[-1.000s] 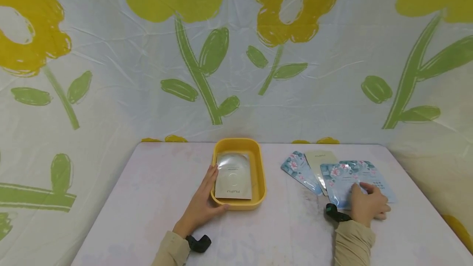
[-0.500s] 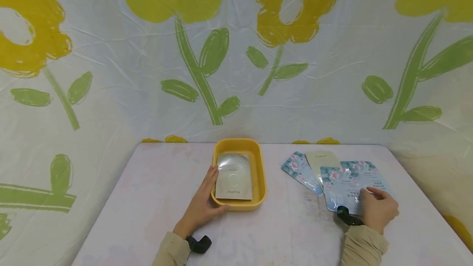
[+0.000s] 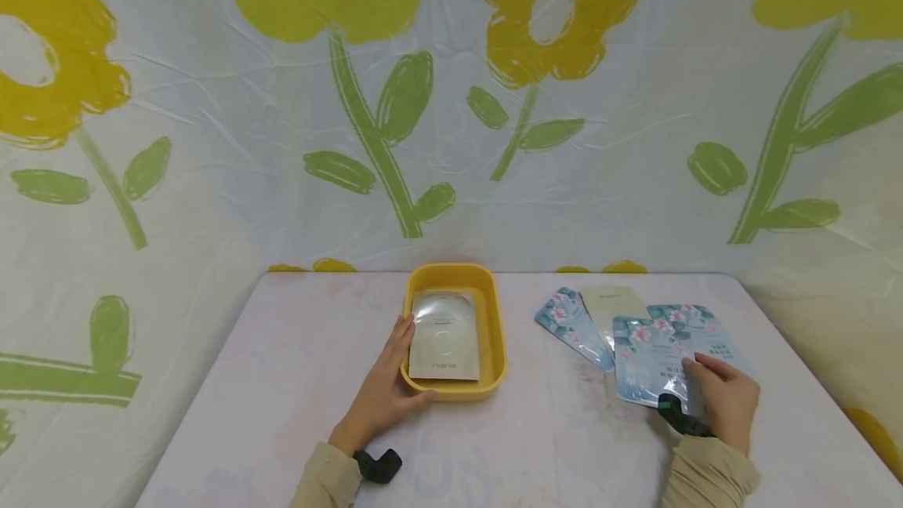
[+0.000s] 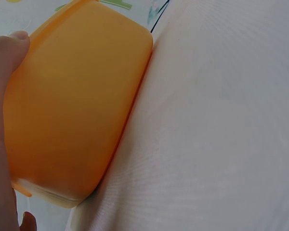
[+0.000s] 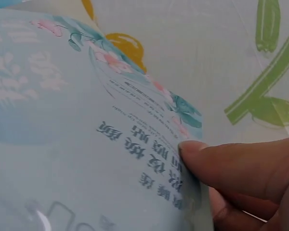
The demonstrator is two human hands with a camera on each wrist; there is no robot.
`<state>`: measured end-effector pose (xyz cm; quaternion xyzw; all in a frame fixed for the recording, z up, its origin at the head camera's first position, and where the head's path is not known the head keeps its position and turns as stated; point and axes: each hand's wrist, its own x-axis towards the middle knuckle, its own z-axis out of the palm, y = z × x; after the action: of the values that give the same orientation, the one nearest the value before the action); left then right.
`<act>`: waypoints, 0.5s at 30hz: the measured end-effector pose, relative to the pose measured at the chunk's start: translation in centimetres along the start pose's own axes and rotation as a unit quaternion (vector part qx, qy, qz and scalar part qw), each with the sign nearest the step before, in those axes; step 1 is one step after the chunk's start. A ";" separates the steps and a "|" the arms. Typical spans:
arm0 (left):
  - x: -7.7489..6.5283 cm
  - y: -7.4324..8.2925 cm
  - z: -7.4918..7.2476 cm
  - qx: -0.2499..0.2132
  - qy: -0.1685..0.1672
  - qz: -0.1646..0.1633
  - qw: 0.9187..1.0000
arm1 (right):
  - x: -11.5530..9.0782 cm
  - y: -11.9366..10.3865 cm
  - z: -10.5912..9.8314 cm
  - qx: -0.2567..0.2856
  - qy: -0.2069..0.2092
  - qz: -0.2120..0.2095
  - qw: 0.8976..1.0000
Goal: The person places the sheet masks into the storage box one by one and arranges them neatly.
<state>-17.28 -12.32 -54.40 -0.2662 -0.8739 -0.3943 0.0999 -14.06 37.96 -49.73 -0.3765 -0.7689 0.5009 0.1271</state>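
Note:
My right hand [image 3: 727, 406] pinches the right edge of a flat blue sachet [image 3: 642, 367] with pink flowers and dark printing. In the right wrist view the thumb [image 5: 197, 151] lies on the sachet's printed face, with the other fingers behind it. That sachet overlaps another blue floral sachet [image 3: 694, 320]. A cream sachet [image 3: 610, 304] and a further blue floral one [image 3: 571, 324] lie to the left. My left hand [image 3: 384, 390] rests along the left side of a yellow tray [image 3: 497, 343], fingers at its rim and thumb at the near corner. Inside the tray lies a cream sachet [image 3: 444, 343].
The white table [image 3: 529, 453] ends at a back edge against a hanging cloth [image 3: 621, 163] printed with large yellow flowers. Each wrist carries a black camera mount, one of them the left mount [image 3: 378, 466].
My right hand has moved right and slightly nearer, shifting the blue sachet a little toward the front so that more of the sachets behind shows. The left hand and tray stay put.

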 end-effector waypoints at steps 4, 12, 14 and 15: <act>0.0 0.0 0.0 0.001 0.002 0.003 1.000 | 0.4 0.1 0.1 0.016 0.003 -0.002 1.000; -0.1 0.1 -0.1 -0.008 0.017 0.024 1.000 | 0.3 0.0 0.5 0.157 -0.005 -0.032 0.987; 0.0 0.0 -0.2 -0.008 0.018 0.024 1.000 | 0.1 -0.1 0.7 0.212 -0.011 -0.035 0.977; 0.0 0.0 -0.2 -0.007 0.018 0.023 1.000 | 0.1 -0.2 0.8 0.222 -0.011 -0.041 0.974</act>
<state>-17.27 -12.45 -54.32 -0.2800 -0.8626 -0.4030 0.1227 -14.62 37.43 -49.97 -0.3015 -0.6545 0.6575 0.2201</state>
